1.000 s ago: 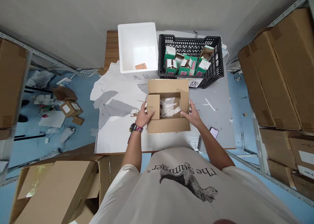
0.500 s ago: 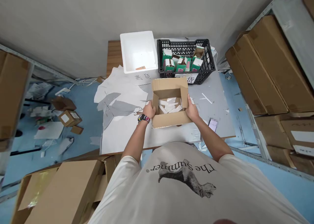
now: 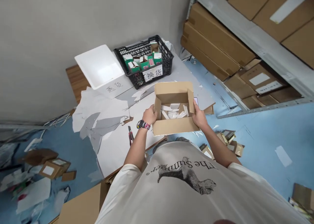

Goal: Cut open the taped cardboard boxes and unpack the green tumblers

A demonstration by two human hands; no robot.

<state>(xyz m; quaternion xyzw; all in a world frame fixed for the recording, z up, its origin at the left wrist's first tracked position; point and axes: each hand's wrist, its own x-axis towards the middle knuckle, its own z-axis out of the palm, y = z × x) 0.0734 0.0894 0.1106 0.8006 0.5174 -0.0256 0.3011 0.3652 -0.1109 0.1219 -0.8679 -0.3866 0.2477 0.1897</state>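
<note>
Between my two hands is an open cardboard box [image 3: 175, 126], its flaps folded outward. Several small white pieces [image 3: 173, 112], perhaps strips or packets, lie loose on its bottom. My left hand [image 3: 149, 115], with a watch on the wrist, is closed on the box's left side. On the opposite side, my right hand [image 3: 199, 116] grips the box's right wall. The box is in front of my body at the near side of the table. A red and black utility knife [image 3: 130, 135] rests on the table left of my left wrist.
A black crate [image 3: 169, 65] with several green and white small boxes stands at the back of the table, beside a white foam box [image 3: 84, 67]. Torn white sheets [image 3: 84, 101] cover the table's left. Shelves with cartons [image 3: 216, 37] rise at right; small boxes [image 3: 236, 148] lie on the floor.
My view and body have turned to the right, so the crate and foam box appear further left. Both hands still hold the cardboard box, now nearer the table's right end. The utility knife has come into sight.
</note>
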